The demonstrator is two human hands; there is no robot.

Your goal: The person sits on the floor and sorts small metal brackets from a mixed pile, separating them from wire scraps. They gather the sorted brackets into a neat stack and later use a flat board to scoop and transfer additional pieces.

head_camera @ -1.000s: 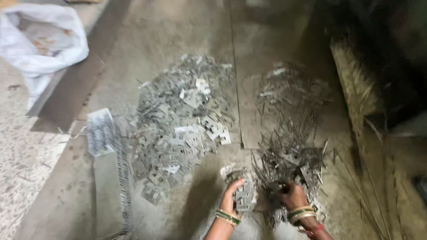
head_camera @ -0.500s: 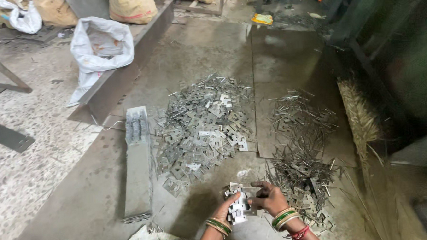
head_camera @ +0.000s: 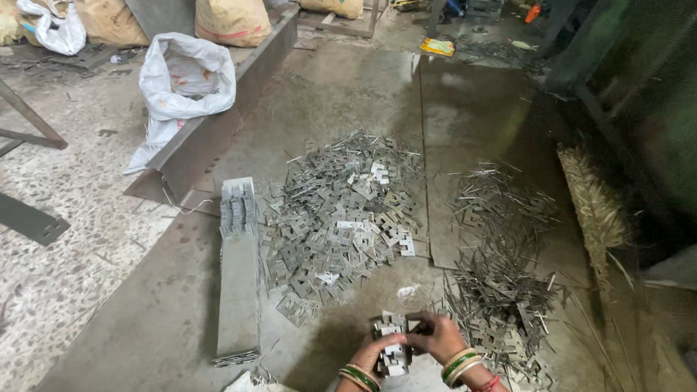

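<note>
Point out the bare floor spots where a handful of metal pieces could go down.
Bare floor lies beyond the plate pile, up toward the sacks, and on the sheet above the strip pile. A smaller patch sits left of the channel. It is crowded around the left hand and right hand, which hold a stack between both piles.

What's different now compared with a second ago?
The hands came together: a second ago they were apart at the strip heap; now the left hand and right hand jointly hold a small stack of metal plates. The big plate pile, strip heap and metal channel lie unchanged.
</note>
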